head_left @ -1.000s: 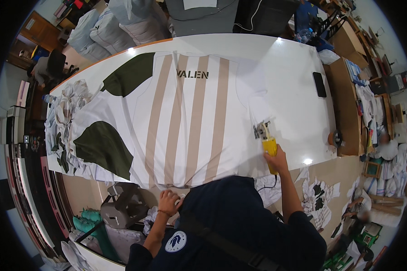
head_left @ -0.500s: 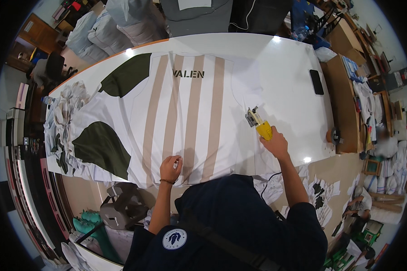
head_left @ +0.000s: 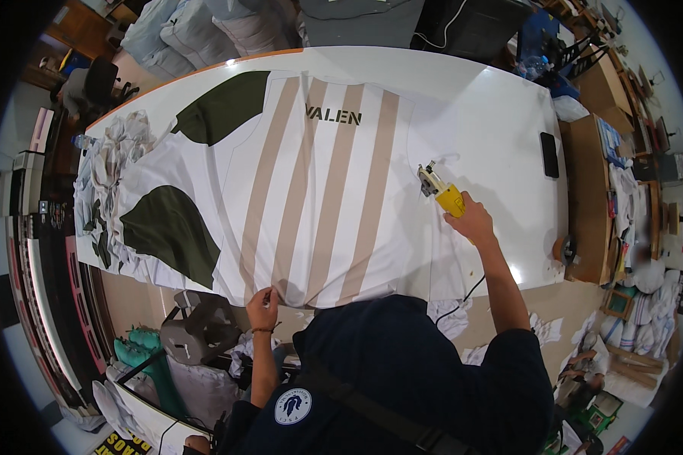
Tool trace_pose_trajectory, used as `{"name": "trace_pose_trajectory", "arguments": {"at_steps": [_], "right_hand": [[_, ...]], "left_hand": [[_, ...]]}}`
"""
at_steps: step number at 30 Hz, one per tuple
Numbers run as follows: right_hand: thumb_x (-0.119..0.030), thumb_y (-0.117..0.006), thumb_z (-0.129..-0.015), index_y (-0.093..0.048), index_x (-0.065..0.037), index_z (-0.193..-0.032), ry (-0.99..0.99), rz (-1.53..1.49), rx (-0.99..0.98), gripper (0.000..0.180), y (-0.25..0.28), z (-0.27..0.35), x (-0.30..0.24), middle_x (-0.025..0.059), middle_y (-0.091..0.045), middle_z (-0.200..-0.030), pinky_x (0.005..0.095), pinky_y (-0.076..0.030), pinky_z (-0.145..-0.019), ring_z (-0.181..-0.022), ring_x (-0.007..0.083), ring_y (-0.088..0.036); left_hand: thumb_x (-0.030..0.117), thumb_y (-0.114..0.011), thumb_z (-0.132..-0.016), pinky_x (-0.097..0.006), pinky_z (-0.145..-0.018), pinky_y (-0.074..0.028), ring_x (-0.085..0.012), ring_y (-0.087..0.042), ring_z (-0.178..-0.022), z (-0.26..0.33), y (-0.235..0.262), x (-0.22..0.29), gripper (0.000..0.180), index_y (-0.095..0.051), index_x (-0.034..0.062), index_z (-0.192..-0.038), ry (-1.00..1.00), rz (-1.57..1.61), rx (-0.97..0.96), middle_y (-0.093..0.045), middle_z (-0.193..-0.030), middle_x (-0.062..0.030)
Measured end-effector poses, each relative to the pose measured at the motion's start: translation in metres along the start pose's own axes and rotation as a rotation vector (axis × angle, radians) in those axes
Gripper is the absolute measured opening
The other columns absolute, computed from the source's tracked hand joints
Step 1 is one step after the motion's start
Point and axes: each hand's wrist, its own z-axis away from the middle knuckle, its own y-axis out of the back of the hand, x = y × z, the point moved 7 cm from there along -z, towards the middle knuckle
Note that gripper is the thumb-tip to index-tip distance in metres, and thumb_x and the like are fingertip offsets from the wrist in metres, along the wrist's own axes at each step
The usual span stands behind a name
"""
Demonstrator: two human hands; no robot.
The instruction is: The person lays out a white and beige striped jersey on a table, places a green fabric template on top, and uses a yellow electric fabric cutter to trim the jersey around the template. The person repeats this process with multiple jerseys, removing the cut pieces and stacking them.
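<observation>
A broad printed cloth (head_left: 296, 205), white with beige stripes and dark lettering, lies spread on the white table (head_left: 501, 98). My right hand (head_left: 472, 220) is wrapped round the yellow body of a handheld electric fabric cutter (head_left: 449, 199). Its metal head rests at the cloth's right side, beside the curved outline of the printed panel. At the cloth's near edge is my left hand (head_left: 262, 309), its fingers curled and pinched together. What they hold, if anything, is too small to make out. Two dark green printed areas (head_left: 171, 235) show on the cloth's left part.
A crumpled heap of white cloth (head_left: 121, 159) lies at the table's left end. A black phone (head_left: 549, 155) and a round brown object (head_left: 562, 249) are at the right. The cutter's black cord (head_left: 463, 302) hangs over the near edge. A grey chair (head_left: 199, 330) stands below.
My left hand has moved left and nearer along the cloth's front edge. The cutter, in my right hand, has moved slightly farther up along the panel's right side. The whole view has shifted a little.
</observation>
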Motion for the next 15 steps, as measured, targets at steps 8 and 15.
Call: {"name": "trace_pose_trajectory", "arguments": {"at_steps": [8,15], "right_hand": [[-0.048,-0.072,-0.075,-0.051,-0.014,-0.132,-0.042,-0.087,0.016,0.069,-0.006,-0.006,-0.017,0.0233,-0.068,-0.107,0.0517,-0.056,-0.085,-0.101,0.0422,-0.069],[-0.045,-0.072,-0.075,-0.052,-0.011,-0.13,-0.089,-0.165,0.033,0.068,-0.012,-0.02,-0.041,0.0222,-0.068,-0.108,0.0518,-0.055,-0.086,-0.101,0.0422,-0.069]], "left_hand": [[0.015,-0.072,-0.092,-0.031,-0.067,-0.055,-0.0201,-0.072,-0.073,-0.01,0.001,-0.009,0.017,-0.075,0.0014,-0.101,0.024,0.011,-0.004,-0.075,-0.083,-0.0126],[0.016,-0.073,-0.092,-0.031,-0.066,-0.055,-0.0197,-0.072,-0.072,-0.029,0.002,-0.006,0.017,-0.076,0.0018,-0.1,0.003,0.045,-0.004,-0.075,-0.083,-0.012]]}}
